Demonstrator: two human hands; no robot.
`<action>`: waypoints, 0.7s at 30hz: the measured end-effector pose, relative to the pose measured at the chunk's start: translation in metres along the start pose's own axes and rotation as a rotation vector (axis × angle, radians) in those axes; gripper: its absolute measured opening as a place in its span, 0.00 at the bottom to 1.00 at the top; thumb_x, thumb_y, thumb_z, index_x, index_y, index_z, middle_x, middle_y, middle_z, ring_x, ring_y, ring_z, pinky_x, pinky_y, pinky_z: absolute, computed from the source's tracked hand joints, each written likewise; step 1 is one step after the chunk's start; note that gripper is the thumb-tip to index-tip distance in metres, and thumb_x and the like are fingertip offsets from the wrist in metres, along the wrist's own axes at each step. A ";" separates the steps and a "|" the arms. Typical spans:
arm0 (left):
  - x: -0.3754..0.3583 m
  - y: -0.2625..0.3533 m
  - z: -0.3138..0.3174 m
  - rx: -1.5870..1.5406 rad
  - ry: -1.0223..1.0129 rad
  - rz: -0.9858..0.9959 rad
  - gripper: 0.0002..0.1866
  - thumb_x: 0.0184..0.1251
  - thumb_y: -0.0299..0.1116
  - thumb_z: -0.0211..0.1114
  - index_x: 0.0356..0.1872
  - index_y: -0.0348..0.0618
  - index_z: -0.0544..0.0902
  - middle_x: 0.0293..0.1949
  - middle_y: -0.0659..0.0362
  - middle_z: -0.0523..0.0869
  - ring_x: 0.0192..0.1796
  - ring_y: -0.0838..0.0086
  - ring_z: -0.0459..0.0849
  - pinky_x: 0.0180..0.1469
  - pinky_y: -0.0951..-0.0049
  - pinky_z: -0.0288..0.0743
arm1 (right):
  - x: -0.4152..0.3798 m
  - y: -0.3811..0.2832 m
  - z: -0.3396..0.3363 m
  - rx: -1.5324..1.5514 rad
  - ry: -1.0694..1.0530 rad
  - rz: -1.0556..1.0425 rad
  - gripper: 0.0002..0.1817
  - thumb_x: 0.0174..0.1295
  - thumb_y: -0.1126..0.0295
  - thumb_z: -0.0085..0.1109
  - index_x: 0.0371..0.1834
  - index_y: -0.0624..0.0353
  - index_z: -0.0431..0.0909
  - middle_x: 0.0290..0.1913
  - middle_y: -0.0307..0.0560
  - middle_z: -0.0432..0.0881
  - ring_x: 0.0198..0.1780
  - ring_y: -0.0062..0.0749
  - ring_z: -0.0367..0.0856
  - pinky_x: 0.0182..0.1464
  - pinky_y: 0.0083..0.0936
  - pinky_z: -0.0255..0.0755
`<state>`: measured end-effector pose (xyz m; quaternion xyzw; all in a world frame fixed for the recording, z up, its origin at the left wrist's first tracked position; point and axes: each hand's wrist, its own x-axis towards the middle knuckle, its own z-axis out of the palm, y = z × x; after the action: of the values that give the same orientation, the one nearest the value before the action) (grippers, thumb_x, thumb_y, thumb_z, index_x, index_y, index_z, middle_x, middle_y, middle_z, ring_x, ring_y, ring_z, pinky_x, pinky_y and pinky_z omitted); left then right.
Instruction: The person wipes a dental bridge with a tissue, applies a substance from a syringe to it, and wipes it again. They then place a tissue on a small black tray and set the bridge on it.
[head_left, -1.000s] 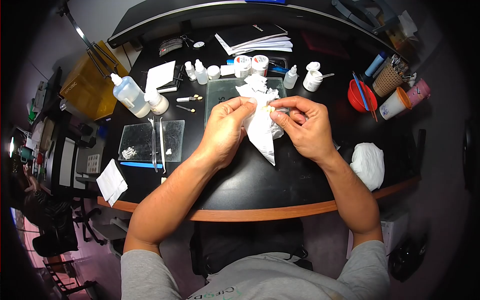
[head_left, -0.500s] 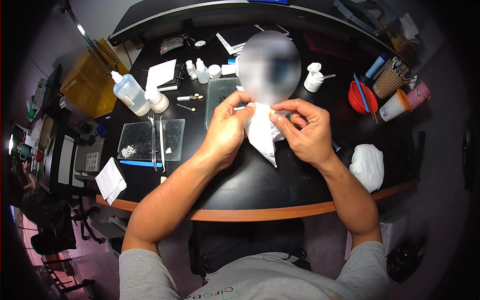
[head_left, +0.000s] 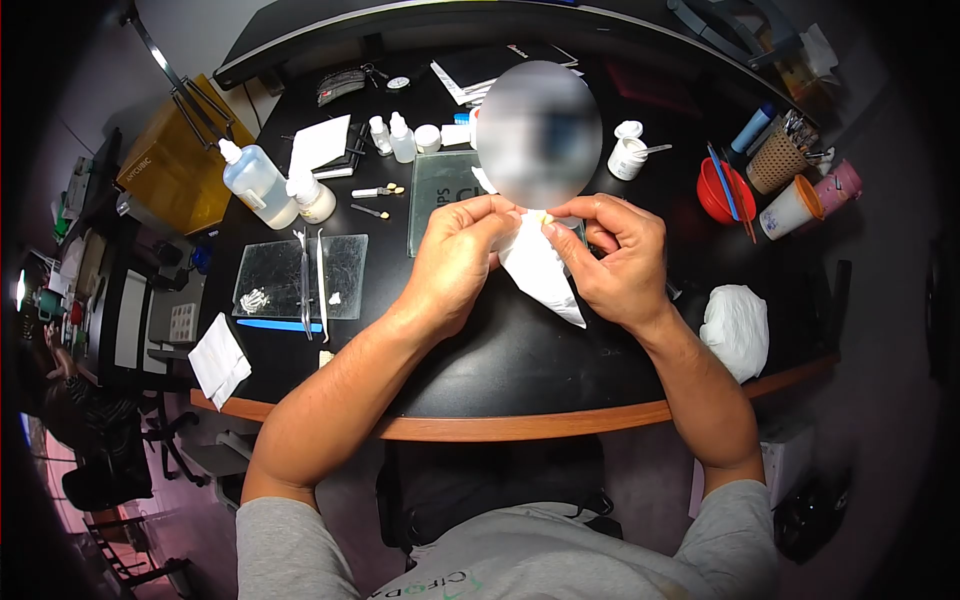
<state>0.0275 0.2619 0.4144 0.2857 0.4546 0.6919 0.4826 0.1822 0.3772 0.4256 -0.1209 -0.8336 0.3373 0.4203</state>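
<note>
A white tissue (head_left: 545,272) hangs between my two hands over the black desk. My left hand (head_left: 458,248) pinches its upper left part between thumb and forefinger. A small yellowish piece (head_left: 547,220) shows at the thumb tip of my right hand (head_left: 615,255), whose finger and thumb are closed on it beside the tissue. Just above my fingertips, a blurred round patch hides part of the scene. Behind my left hand lies a green glass plate (head_left: 428,195), partly covered.
At left, a glass slab (head_left: 270,280) holds metal tools; a squeeze bottle (head_left: 262,185) and a jar (head_left: 312,198) stand behind it. On the right are a red bowl (head_left: 715,195), an open white jar (head_left: 626,160) and a white bundle (head_left: 735,330). A person sits far left.
The tissue's lower end has swung to the right, and my left fingertips have shifted slightly right, closer to my right fingertips. Both hands keep their pinch.
</note>
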 end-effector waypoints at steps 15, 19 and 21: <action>-0.003 0.000 0.005 0.295 0.028 0.149 0.12 0.77 0.32 0.66 0.49 0.31 0.87 0.38 0.57 0.91 0.39 0.83 0.86 0.43 0.82 0.77 | -0.001 0.003 0.000 0.166 -0.013 0.208 0.08 0.61 0.78 0.74 0.43 0.64 0.89 0.19 0.28 0.64 0.22 0.09 0.56 0.24 0.16 0.51; -0.004 0.001 0.006 0.322 0.034 0.146 0.12 0.78 0.32 0.66 0.50 0.31 0.87 0.39 0.57 0.91 0.39 0.82 0.86 0.43 0.81 0.77 | -0.001 0.005 0.001 0.176 -0.021 0.222 0.07 0.62 0.78 0.74 0.43 0.63 0.89 0.18 0.25 0.61 0.22 0.08 0.55 0.24 0.16 0.50; -0.003 0.000 0.005 0.321 0.029 0.153 0.12 0.78 0.32 0.66 0.50 0.31 0.87 0.39 0.57 0.91 0.39 0.82 0.86 0.44 0.81 0.77 | -0.001 0.005 0.001 0.164 -0.023 0.214 0.08 0.61 0.78 0.74 0.43 0.63 0.89 0.18 0.26 0.61 0.21 0.08 0.55 0.24 0.16 0.50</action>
<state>0.0330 0.2608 0.4171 0.3830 0.5430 0.6492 0.3702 0.1819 0.3801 0.4217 -0.1705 -0.7903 0.4487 0.3809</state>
